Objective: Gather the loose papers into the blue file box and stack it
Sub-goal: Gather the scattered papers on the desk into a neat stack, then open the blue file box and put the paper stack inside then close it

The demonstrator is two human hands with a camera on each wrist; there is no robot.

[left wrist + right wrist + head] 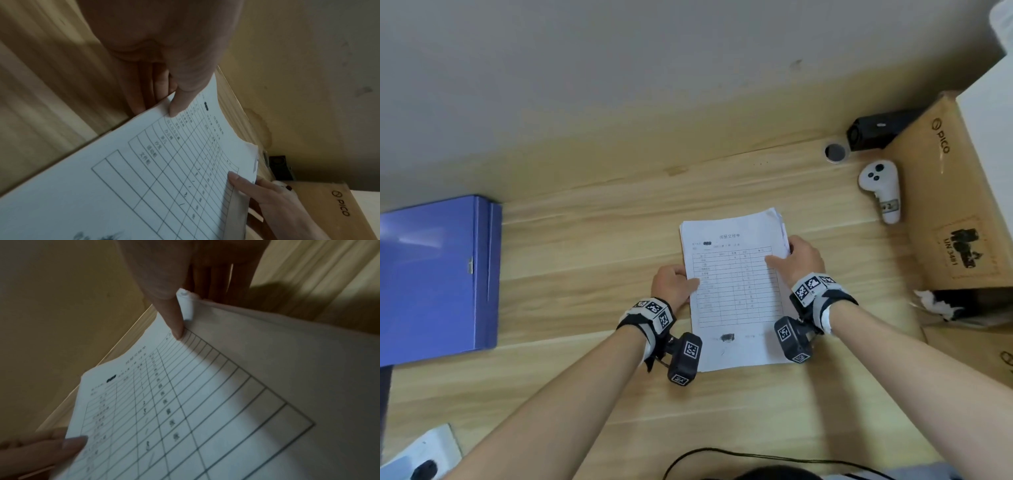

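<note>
A stack of white papers (734, 291) with a printed table on top is held just above the wooden desk (592, 260), at centre. My left hand (674, 286) pinches its left edge, thumb on top and fingers underneath. My right hand (799, 258) pinches the right edge the same way. The left wrist view shows my left thumb (180, 100) pressed on the sheet (144, 170). In the right wrist view my right thumb (174, 321) lies on the papers (205, 402), whose corner curls. The blue file box (434, 277) lies shut at the desk's left edge.
A cardboard box (948, 192) stands at the right, with a white controller (881, 190) and a black device (876, 130) beside it. A round cable hole (835, 152) sits near the wall. A power strip (421, 455) lies at the near left, and a black cable (756, 455) runs along the near edge.
</note>
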